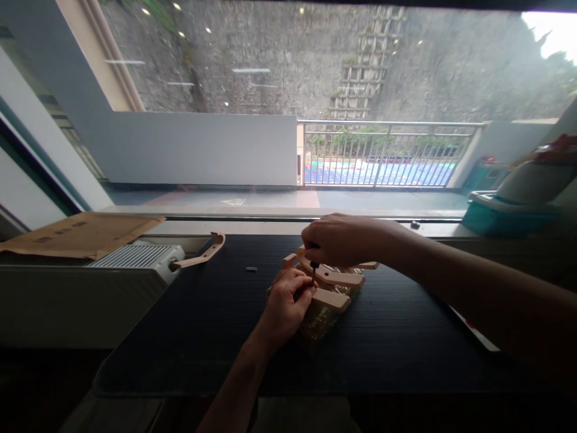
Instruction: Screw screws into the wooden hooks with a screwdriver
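Observation:
My right hand (332,239) is closed around the handle of a screwdriver (314,273), whose shaft points straight down. The tip ends at the fingers of my left hand (288,300), which grip the left end of a pale wooden piece (331,299). What lies under those fingertips is hidden. Just behind, another wooden piece (345,279) with a dark hole rests beside it. Both pieces lie across a clear plastic-wrapped bundle (318,323) on the black table (202,349).
A small metal screw (251,269) lies left of my hands. One curved wooden piece (205,254) sits at the table's left edge, beside a white radiator (139,255) with a brown paper envelope (81,231) on it. A teal box (505,213) stands at right by the window.

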`<state>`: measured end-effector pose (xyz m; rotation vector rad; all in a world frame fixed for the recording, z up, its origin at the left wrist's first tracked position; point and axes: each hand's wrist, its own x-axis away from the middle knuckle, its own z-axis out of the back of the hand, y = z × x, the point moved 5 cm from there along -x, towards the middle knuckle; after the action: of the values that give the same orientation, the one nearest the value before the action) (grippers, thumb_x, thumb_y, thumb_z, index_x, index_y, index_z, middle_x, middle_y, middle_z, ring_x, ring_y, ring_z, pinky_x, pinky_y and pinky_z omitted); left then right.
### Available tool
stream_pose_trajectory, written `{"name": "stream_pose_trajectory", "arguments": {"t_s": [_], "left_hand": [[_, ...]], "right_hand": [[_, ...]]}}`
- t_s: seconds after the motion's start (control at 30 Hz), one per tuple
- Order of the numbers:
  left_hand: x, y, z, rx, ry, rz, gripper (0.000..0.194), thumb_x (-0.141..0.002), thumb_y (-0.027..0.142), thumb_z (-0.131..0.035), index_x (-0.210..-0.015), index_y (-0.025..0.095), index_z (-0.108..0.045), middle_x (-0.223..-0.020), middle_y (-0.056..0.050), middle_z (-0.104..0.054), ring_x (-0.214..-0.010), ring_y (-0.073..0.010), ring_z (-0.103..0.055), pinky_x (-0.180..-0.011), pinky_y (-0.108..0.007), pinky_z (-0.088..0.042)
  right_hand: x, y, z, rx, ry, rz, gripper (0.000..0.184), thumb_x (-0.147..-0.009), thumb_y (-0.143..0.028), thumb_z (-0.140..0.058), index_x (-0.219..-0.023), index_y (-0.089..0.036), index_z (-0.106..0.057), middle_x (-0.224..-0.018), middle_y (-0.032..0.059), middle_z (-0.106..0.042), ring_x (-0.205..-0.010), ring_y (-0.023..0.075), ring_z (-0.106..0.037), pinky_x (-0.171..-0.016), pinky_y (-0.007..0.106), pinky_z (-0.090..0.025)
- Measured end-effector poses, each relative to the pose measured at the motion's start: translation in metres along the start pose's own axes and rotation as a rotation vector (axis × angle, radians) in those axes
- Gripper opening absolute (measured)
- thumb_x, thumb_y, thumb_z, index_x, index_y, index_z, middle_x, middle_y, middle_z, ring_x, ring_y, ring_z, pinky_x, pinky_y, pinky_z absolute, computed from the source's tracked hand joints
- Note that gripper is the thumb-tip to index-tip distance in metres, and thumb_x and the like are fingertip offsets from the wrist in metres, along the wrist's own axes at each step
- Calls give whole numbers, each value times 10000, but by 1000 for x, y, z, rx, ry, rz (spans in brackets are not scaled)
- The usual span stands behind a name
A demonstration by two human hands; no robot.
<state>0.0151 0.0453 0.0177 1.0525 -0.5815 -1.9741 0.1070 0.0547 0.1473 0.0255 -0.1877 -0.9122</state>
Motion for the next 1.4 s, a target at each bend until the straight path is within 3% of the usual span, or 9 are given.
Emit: {"name": "stream_pose_trajectory", "arguments": {"t_s": [0.17,0.43,0.57,0.7,0.83,1.03,1.4], "left_hand": [[2,1,1,-4,-4,-20,144,-825,168,-523,-857,187,-662,-903,-48,-607,-937,-187,-545,-881,-322,-440],[25,-5,-3,-123,91,-85,281,-795,243,-562,-1070,190,-594,-1137,-74,-536,-1121,-234,-467,-1002,-401,-363],[29,-6,-6,-172,137,-115,314,-763,282,-607,-1061,187,-582,-1137,-73,-546,-1131,-253,-455,-1005,-415,-346],[29,-7,-7,-169,174,-141,319,-759,269,-616,-1066,195,-569,-1144,-70,-551,-1117,-248,-465,-981,-403,-359],[31,-7,-7,-144,198,-155,318,-752,248,-624,-1060,198,-557,-1142,-68,-567,-1124,-247,-474,-998,-412,-339],[36,-7,-4,-64,223,-181,289,-763,197,-611,-1040,204,-530,-1142,-59,-582,-1158,-230,-465,-1023,-412,-327],[37,-8,-5,-89,226,-218,219,-782,195,-598,-999,205,-572,-1130,-51,-607,-1171,-228,-459,-1025,-433,-324]], "right_hand": [[3,-4,9,-123,-67,52,230,-778,-265,-526,-947,-179,-656,-797,33,-652,-603,109,-496,-512,240,-322],[4,10,-8,-197,-34,29,193,-792,-302,-486,-805,-182,-636,-673,3,-624,-525,91,-457,-471,233,-293],[2,17,-10,-213,29,-21,253,-805,-360,-467,-820,-180,-644,-657,10,-616,-518,96,-455,-472,243,-286],[3,16,-2,-274,-58,20,298,-763,-360,-538,-1001,-211,-639,-762,9,-658,-570,105,-508,-496,234,-325],[5,16,9,-310,-61,80,212,-759,-318,-540,-912,-226,-654,-764,-9,-660,-572,95,-516,-507,228,-341],[4,18,4,-314,-24,80,184,-785,-278,-493,-824,-200,-655,-685,-12,-636,-539,89,-481,-502,235,-333],[2,20,2,-296,13,83,202,-791,-322,-505,-887,-216,-648,-730,-9,-657,-550,93,-516,-490,224,-340]]}}
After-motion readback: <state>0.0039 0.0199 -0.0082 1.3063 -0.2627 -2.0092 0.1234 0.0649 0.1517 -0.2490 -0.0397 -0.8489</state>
